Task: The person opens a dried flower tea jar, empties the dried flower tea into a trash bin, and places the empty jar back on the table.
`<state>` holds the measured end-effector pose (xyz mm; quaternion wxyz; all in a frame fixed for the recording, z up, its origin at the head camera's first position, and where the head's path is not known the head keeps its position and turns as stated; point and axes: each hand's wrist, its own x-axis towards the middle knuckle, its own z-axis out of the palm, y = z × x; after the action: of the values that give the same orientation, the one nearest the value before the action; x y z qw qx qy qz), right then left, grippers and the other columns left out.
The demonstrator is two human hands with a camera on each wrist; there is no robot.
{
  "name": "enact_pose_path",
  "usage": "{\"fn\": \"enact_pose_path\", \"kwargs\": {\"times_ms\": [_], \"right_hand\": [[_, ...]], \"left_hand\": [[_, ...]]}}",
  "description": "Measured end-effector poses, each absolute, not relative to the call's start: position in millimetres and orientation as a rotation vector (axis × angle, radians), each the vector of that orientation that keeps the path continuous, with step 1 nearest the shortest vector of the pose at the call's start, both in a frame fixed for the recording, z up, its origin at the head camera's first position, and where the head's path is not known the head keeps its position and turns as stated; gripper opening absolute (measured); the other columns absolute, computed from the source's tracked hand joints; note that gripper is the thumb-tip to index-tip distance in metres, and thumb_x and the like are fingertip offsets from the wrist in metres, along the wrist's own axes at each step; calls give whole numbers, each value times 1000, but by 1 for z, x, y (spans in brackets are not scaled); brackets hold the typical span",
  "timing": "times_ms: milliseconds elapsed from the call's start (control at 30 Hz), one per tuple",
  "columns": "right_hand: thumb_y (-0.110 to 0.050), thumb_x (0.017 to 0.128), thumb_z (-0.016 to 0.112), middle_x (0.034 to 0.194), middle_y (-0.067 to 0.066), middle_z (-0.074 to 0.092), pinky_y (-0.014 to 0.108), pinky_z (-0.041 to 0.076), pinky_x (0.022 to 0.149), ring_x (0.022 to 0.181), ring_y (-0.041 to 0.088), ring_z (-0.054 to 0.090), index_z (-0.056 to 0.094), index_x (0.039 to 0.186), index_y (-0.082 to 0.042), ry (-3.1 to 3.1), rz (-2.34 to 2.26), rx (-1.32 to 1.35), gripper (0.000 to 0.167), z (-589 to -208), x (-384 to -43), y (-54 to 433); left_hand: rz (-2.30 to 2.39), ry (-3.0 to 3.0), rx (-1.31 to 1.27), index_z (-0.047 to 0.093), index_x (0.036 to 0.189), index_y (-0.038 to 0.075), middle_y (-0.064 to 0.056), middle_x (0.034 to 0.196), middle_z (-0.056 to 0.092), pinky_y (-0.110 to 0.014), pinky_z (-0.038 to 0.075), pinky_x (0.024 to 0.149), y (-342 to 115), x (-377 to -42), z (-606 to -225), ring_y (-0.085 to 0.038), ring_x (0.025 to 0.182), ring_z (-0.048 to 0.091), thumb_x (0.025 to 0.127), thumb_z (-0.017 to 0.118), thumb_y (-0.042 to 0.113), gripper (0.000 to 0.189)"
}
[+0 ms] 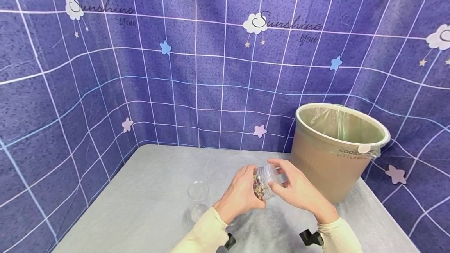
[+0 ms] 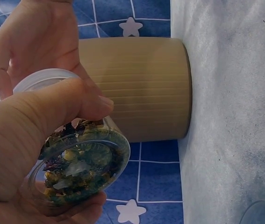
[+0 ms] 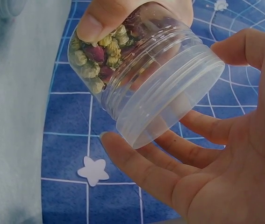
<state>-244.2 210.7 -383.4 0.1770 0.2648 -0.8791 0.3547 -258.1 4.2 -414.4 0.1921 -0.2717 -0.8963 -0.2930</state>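
My left hand (image 1: 242, 190) grips a clear jar (image 2: 83, 163), tilted on its side above the table. Several dried flower buds (image 3: 95, 60), pale yellow and dark red, fill its lower part. At the jar's mouth sits a translucent screw lid (image 3: 174, 98), and thread rings show just behind it. My right hand (image 1: 299, 186) spans the lid, its thumb on the near side and its fingers curved round the far side. In the right wrist view the palm faces the lid with a gap between. The left thumb (image 2: 71, 98) lies along the jar's side.
A clear, see-through cup-like container (image 1: 198, 196) stands left of my left hand on the grey table (image 1: 158, 190). At the right stands a tan bin (image 1: 323, 167) with a plastic liner, close behind my right hand. A purple gridded curtain (image 1: 197, 89) surrounds the table.
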Motion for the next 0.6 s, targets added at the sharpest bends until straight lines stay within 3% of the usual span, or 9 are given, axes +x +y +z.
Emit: {"fn": "enact_pose_path", "kwargs": {"times_ms": [367,600], "right_hand": [[-14,87,75,129,8,63,32,59,74,110,27,65,54,143,-13,-2498,982,741,60,-381,-243,213],[-13,86,75,124,7,65,30,57,72,107,27,66,55,141,-11,-2467,945,754,59,-379,-242,214]], "left_hand": [[-827,-2524,-755,54,132,6,-4,115,62,-32,53,93,4,-259,-415,-20,105,60,51,95,27,93],[-911,-2505,-765,57,128,6,-1,110,62,-28,53,89,3,-263,-415,-15,97,60,49,94,22,88]]}}
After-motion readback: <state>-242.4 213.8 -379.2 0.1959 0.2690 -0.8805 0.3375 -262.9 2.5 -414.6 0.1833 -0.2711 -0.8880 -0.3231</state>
